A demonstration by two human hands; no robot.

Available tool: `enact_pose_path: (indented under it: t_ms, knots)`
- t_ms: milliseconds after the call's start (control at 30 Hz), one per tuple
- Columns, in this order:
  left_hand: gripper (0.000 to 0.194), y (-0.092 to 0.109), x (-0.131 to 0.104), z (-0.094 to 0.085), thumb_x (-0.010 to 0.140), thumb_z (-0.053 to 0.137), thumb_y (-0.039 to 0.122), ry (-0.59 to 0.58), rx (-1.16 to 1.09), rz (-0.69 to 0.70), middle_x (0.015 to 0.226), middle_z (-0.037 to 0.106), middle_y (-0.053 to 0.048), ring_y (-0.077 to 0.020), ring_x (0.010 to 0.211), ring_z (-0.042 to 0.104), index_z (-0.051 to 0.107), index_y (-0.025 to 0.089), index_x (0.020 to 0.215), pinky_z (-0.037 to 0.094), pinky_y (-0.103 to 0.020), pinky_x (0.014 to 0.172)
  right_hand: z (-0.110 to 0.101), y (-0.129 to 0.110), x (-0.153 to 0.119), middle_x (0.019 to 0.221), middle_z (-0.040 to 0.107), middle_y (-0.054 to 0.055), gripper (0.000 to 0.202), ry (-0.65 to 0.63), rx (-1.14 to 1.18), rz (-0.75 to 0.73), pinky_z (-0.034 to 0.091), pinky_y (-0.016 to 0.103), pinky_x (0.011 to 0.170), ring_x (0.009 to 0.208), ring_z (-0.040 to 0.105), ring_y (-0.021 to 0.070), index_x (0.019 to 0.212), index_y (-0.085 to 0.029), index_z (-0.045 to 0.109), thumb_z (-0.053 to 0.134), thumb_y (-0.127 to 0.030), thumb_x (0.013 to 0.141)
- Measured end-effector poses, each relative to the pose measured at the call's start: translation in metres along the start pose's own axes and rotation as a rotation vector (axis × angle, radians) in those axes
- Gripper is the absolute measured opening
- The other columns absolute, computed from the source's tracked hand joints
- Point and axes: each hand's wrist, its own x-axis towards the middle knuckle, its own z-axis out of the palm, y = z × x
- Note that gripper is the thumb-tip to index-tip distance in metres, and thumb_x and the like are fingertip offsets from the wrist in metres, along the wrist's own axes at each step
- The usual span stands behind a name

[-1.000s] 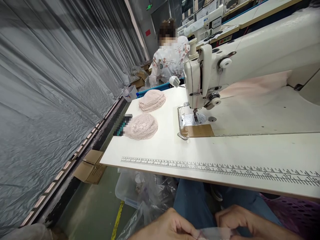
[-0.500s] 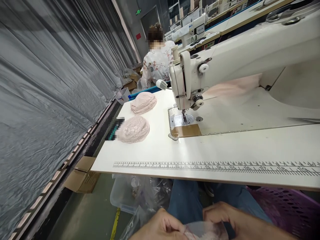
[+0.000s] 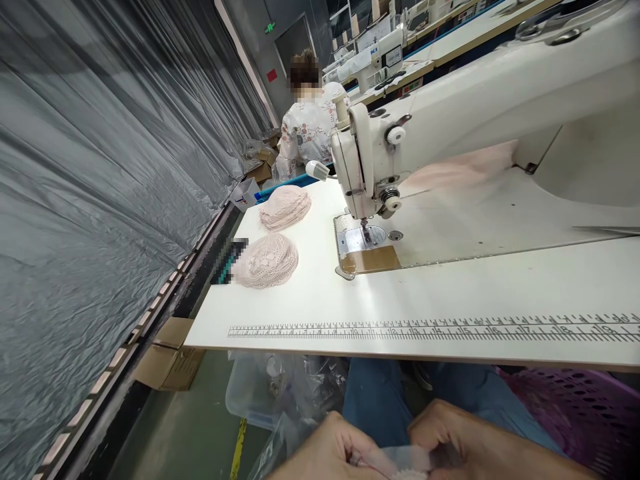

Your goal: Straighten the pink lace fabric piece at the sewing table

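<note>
Low in the head view, over my lap and below the table edge, my left hand and my right hand together pinch a thin translucent plastic bag with something pale pink in it. On the white sewing table two stacks of pink lace pieces lie to the left: a nearer stack and a farther stack. The white sewing machine stands behind, its needle over the metal plate. Pink fabric lies under the machine arm.
A printed ruler runs along the table's front edge. A purple perforated basket is at my right knee. Cardboard box, a clear bin and plastic bags sit on the floor left. Grey plastic sheeting covers the left wall. Another person sits beyond.
My view has shifted slightly, so the machine sits further left in frame. My hands have closed in on the plastic bag and bunched it between the fingers.
</note>
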Motion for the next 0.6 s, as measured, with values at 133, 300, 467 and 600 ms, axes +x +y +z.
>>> enact_pose_path:
  t_ms: [133, 300, 467, 600]
  knots:
    - [0.049, -0.007, -0.002, -0.005, 0.061, 0.088, 0.057, -0.047, -0.028, 0.025, 0.063, 0.067, -0.001, -0.0063, 0.053, 0.038, 0.083, 0.017, 0.089, 0.027, -0.02, 0.052, -0.004, 0.005, 0.0, 0.075, 0.064, 0.001, 0.036, -0.08, 0.134, -0.028, 0.049, 0.029, 0.067, 0.076, 0.065, 0.022, 0.069, -0.019, 0.067, 0.082, -0.051, 0.064]
    - [0.044, -0.02, -0.002, -0.011, 0.065, 0.086, 0.057, -0.06, 0.002, 0.048, 0.071, 0.072, -0.002, -0.0078, 0.054, 0.043, 0.083, 0.017, 0.085, 0.03, -0.021, 0.053, -0.006, 0.011, 0.0, 0.078, 0.067, 0.003, 0.039, -0.122, 0.196, -0.067, 0.054, 0.029, 0.069, 0.078, 0.068, 0.0214, 0.07, -0.018, 0.071, 0.085, -0.054, 0.066]
    - [0.044, -0.017, -0.002, -0.011, 0.065, 0.085, 0.058, -0.017, 0.029, 0.023, 0.065, 0.07, -0.003, -0.0074, 0.052, 0.039, 0.083, 0.019, 0.085, 0.028, -0.021, 0.051, -0.013, 0.015, 0.0, 0.074, 0.068, 0.002, 0.03, -0.108, 0.145, -0.076, 0.052, 0.027, 0.065, 0.07, 0.067, 0.0182, 0.073, -0.016, 0.079, 0.084, -0.045, 0.069]
    - [0.052, -0.02, 0.002, -0.013, 0.056, 0.089, 0.062, -0.006, -0.022, 0.045, 0.051, 0.056, 0.0, -0.0059, 0.049, 0.032, 0.083, 0.016, 0.08, 0.021, -0.022, 0.048, -0.02, 0.023, 0.006, 0.059, 0.062, 0.0, 0.027, -0.117, 0.1, -0.115, 0.044, 0.024, 0.059, 0.061, 0.06, 0.0148, 0.07, -0.015, 0.081, 0.083, -0.041, 0.066]
